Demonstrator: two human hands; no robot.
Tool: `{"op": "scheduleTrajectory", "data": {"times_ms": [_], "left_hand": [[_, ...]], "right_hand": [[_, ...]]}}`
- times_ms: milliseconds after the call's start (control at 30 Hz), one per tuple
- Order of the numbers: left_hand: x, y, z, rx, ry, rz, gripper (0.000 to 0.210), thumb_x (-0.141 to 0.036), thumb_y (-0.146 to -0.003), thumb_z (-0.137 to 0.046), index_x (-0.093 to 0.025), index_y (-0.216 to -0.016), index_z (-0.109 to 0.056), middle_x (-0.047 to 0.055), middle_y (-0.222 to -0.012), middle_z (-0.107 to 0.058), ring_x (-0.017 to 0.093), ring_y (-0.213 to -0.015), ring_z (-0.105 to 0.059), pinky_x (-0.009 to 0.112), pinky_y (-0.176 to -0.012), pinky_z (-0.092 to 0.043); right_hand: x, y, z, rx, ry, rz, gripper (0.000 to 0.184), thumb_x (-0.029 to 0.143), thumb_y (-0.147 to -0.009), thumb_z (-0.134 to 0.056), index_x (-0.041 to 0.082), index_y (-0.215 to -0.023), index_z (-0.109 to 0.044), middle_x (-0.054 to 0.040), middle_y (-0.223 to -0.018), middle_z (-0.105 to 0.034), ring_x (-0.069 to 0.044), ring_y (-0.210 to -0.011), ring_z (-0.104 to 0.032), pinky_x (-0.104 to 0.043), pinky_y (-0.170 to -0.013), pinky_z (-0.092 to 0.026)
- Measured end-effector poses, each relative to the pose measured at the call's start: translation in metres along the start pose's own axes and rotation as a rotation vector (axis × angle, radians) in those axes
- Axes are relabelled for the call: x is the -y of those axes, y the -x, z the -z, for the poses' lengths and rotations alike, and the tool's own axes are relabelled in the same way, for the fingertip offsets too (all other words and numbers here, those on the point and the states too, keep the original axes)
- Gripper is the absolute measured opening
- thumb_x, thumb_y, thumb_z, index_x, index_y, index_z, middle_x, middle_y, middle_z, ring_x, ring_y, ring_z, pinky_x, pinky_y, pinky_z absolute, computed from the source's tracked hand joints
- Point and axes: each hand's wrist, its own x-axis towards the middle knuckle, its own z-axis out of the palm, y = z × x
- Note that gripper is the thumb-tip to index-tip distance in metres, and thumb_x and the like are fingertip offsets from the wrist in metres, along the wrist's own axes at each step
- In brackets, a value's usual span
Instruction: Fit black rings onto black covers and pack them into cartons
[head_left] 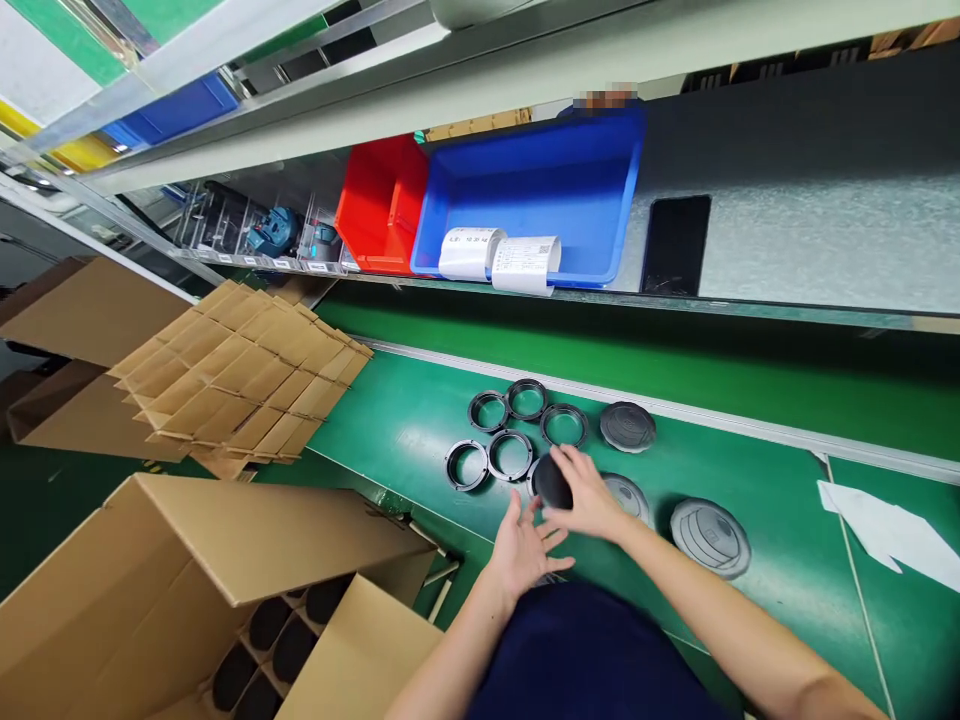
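Near the front of the green bench, my right hand (589, 492) grips a dark round part (553, 484), its fingers over the top and side; its exact kind does not show. My left hand (523, 545) is open just below it, fingers spread and palm turned up, apparently holding nothing. Several black rings (511, 455) lie in a cluster beyond and left of my hands. A ring partly hidden behind the dark part sits close to it. On the right lie grey ribbed discs (709, 538), one partly covered by my right hand, and a darker disc (628, 427) farther back.
An open carton (285, 530) with dark round parts in dividers stands at lower left. Cardboard dividers (247, 370) overhang the bench's left end. The shelf above holds a red bin (375, 205), a blue bin (532, 190) and a phone (676, 246). White paper (892, 525) lies right.
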Motion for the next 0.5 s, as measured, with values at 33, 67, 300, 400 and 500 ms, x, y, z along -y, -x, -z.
{"op": "scheduleTrajectory", "data": {"times_ms": [33, 67, 300, 400, 500], "left_hand": [[-0.006, 0.0, 0.003, -0.018, -0.009, -0.023, 0.08, -0.075, -0.082, -0.048, -0.027, -0.145, -0.038, 0.017, -0.136, -0.056, 0.035, -0.134, -0.044, 0.062, -0.107, -0.029], [-0.012, 0.001, 0.007, -0.03, -0.015, -0.049, 0.079, -0.073, -0.084, -0.048, -0.026, -0.146, -0.037, 0.017, -0.137, -0.055, 0.034, -0.136, -0.042, 0.059, -0.108, -0.03], [-0.042, 0.012, 0.034, -0.14, 0.109, -0.092, 0.068, -0.06, -0.091, -0.049, -0.018, -0.143, -0.042, 0.019, -0.138, -0.056, 0.029, -0.124, -0.055, 0.046, -0.104, -0.041], [-0.052, 0.016, 0.046, -0.203, 0.191, -0.109, 0.066, -0.055, -0.093, -0.049, -0.017, -0.146, -0.039, 0.019, -0.137, -0.057, 0.028, -0.121, -0.059, 0.044, -0.104, -0.043], [-0.057, 0.013, 0.056, -0.282, 0.201, -0.127, 0.066, -0.045, -0.093, -0.055, -0.015, -0.148, -0.036, 0.02, -0.134, -0.06, 0.028, -0.119, -0.062, 0.042, -0.102, -0.046]], "right_hand": [[-0.009, -0.021, 0.002, -0.105, 0.065, -0.085, 0.105, 0.052, -0.07, -0.072, 0.011, -0.155, -0.026, -0.0211, -0.153, -0.029, -0.038, -0.138, -0.031, -0.05, -0.115, -0.031], [-0.017, -0.041, 0.004, -0.183, 0.134, -0.154, 0.104, 0.053, -0.07, -0.071, 0.008, -0.153, -0.028, -0.0235, -0.151, -0.03, -0.04, -0.136, -0.032, -0.052, -0.114, -0.03], [-0.064, -0.108, -0.017, -0.151, 0.422, -0.21, 0.104, 0.056, -0.071, -0.07, 0.004, -0.151, -0.03, -0.0266, -0.151, -0.033, -0.043, -0.14, -0.028, -0.058, -0.117, -0.015], [-0.065, -0.109, -0.019, -0.172, 0.421, -0.186, 0.098, 0.061, -0.081, -0.058, 0.005, -0.154, -0.024, -0.0247, -0.158, -0.023, -0.04, -0.147, -0.016, -0.057, -0.119, -0.011], [-0.056, -0.12, -0.013, -0.263, 0.39, -0.136, 0.086, 0.06, -0.092, -0.042, 0.01, -0.157, -0.016, -0.0186, -0.164, -0.009, -0.034, -0.151, -0.004, -0.056, -0.12, -0.009]]}}
